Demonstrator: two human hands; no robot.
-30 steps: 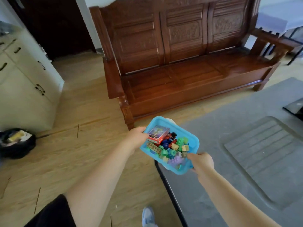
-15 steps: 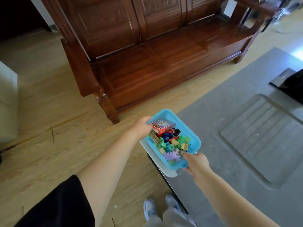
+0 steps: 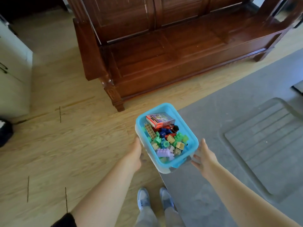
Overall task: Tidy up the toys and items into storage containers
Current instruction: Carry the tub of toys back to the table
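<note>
A clear storage container with a blue rim (image 3: 193,145) hangs low over the corner of the grey mat, held between my two hands. It holds several coloured toy bricks (image 3: 165,143) and a small red card box (image 3: 159,120) at its far end. My left hand (image 3: 136,153) presses against the container's left wall, its fingers hidden under the side. My right hand (image 3: 204,157) supports the near right corner with its fingertips on the clear wall and its thumb raised.
A dark wooden bench (image 3: 172,51) stands ahead on the wood floor (image 3: 65,145). A grey mat (image 3: 246,128) covers the floor at right, with a ribbed panel (image 3: 268,136) on it. A white cabinet (image 3: 13,66) is at left. My shoes (image 3: 154,199) are below the container.
The container has come lower and closer to my feet. The view has tilted further down. My right hand has shifted from the rim to the near right corner, fingers more spread.
</note>
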